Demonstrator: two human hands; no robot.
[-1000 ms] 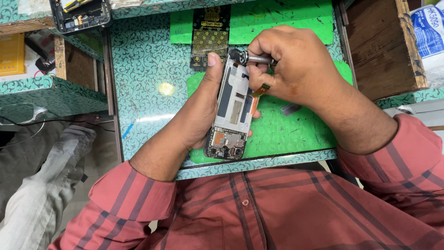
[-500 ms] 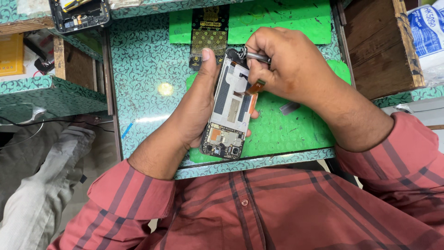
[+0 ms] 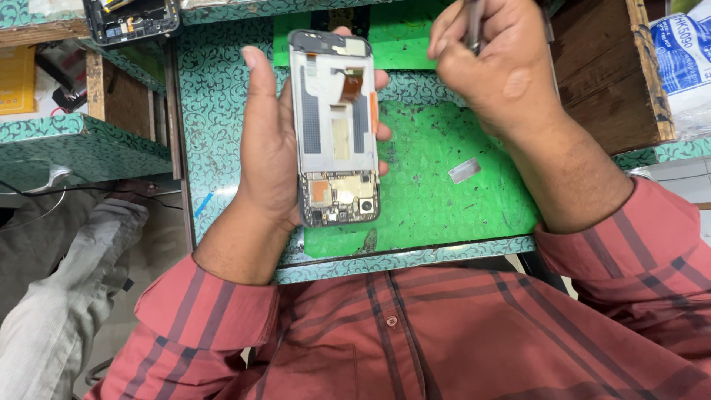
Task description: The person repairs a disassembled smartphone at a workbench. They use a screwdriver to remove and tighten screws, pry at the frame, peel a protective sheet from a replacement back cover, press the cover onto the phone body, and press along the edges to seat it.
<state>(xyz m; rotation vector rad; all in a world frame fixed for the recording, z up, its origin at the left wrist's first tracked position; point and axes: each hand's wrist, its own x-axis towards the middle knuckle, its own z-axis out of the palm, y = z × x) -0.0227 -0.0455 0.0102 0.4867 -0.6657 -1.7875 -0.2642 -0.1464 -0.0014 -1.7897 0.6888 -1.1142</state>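
My left hand [image 3: 265, 148] holds an opened phone [image 3: 335, 126] with its back cover off, thumb along its left edge and fingertips showing at its right edge. The phone's metal frame, an orange flex cable near its top and the circuit board at its lower end face up. My right hand [image 3: 492, 67] is up and to the right of the phone, apart from it, closed around slim metal tweezers [image 3: 474, 22] whose tip is hidden. Both are over a green work mat [image 3: 444, 185] on the patterned teal table [image 3: 215, 104].
A small silver metal piece [image 3: 464, 170] lies on the mat right of the phone. Another opened phone [image 3: 132, 18] sits at the top left. A wooden box [image 3: 607, 67] stands at right, a teal shelf [image 3: 74, 144] at left, and a white bag [image 3: 685, 59] at far right.
My right hand has lifted the tweezers off the phone's top and moved up and right. My left hand has raised the phone closer, straightened it and its whole face now shows.
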